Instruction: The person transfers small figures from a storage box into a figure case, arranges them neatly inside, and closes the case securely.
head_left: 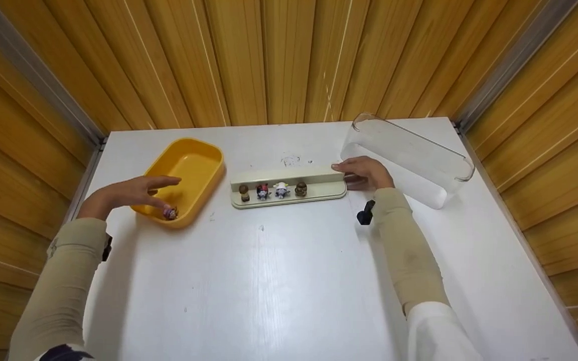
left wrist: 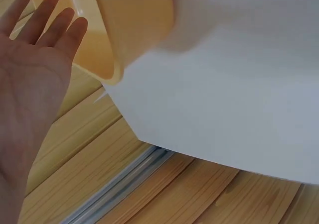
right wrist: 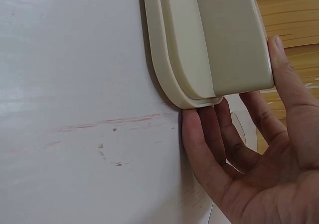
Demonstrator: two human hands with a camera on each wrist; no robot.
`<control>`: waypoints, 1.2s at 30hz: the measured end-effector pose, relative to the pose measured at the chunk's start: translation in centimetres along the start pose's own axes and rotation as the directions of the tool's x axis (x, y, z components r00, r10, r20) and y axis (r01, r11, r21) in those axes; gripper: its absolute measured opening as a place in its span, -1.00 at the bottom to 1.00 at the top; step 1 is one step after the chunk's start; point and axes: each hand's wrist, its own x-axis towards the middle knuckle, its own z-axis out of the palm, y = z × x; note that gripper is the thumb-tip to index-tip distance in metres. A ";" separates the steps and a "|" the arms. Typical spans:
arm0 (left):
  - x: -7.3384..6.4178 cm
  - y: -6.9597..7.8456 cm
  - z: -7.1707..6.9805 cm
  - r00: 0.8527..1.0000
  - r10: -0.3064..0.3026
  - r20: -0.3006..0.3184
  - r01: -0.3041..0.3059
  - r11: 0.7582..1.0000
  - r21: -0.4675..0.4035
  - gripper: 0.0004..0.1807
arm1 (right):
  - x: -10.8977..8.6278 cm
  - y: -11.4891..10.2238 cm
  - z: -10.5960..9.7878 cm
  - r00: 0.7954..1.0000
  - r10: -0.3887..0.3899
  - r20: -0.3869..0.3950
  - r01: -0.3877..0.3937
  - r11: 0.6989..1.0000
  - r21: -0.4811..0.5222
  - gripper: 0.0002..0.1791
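My left hand (head_left: 131, 194) reaches over the yellow plastic bin (head_left: 217, 173) with its fingers spread and nearly straight. A small pink-and-purple figurine (head_left: 170, 214) lies in the bin's near end, right at my thumb tip. In the left wrist view the left fingers (left wrist: 42, 27) extend over the bin's rim, and the thumb is out of sight. My right hand (head_left: 367, 170) grips the right end of a cream display base (head_left: 324, 190). Its thumb lies against the raised back ledge (right wrist: 232, 40), while the fingers curl at the end edge. Several small figurines (head_left: 281, 190) stand in a row on the base.
A clear plastic cover (head_left: 404, 155) lies at the back right of the white table (head_left: 269, 281), just beyond my right hand. Wood-patterned panels (head_left: 289, 60) enclose the table at the back and sides.
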 end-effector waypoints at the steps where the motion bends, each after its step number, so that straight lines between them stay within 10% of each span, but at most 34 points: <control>1: 0.0 -0.1 0.0 1.000 -0.022 0.013 0.022 1.000 0.001 -0.11 | 0.0 -0.1 0.0 1.000 -0.001 0.004 0.001 1.000 -0.001 -0.27; 15: 1.5 -0.8 0.1 0.974 -0.198 0.108 0.188 0.978 0.093 -0.24 | -0.2 -0.4 0.2 1.000 -0.016 0.022 0.016 0.999 0.030 -0.37; 30: 2.6 -0.4 0.4 0.985 -0.079 0.155 0.089 0.994 -0.058 -0.71 | -0.1 -0.2 -0.1 1.000 -0.010 0.006 0.010 1.000 0.016 -0.29; 36: 2.4 0.1 0.2 0.978 -0.085 0.189 0.078 0.996 0.043 -0.73 | 0.0 0.0 -0.2 1.000 -0.004 0.012 0.003 1.000 0.027 -0.33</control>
